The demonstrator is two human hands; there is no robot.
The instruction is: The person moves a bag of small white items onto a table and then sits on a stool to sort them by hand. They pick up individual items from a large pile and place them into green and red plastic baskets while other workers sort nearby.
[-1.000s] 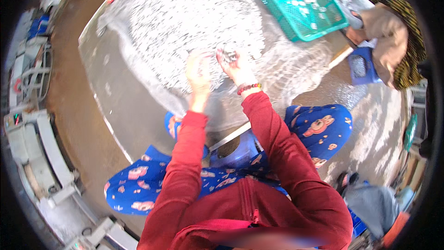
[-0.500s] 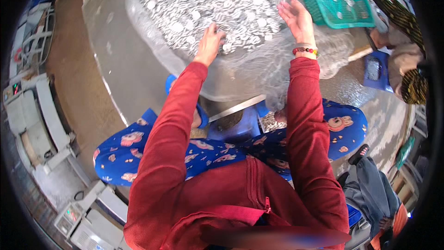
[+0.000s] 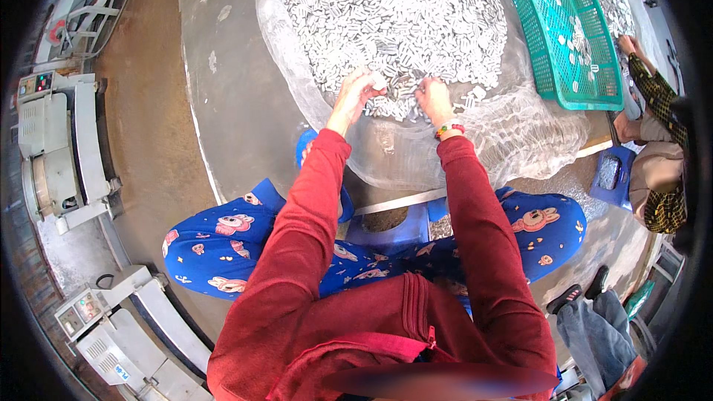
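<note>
1. Grey table top is spread out before us, with a thin see-through sheet over part of it.
2. Close to us, the sheet is wrinkly. We think a sleeve could catch it and drag small pieces toward the table edge.
3. Some pieces lie loose. A quick push could flick them away, and a weak pinch could drop one.
4. Our left hand has its thumb and fingers nearly together. They seem to pinch one pale piece.
5. Our right hand has bent fingers, down at the near side of the pile. We can't tell if they hold anything.
6. Past both hands, the big pile of white and silver bits sits on the sheet.
7. Farther off, to the right, is a green basket with some pieces inside. Beyond it, we see another person's hand.
</note>
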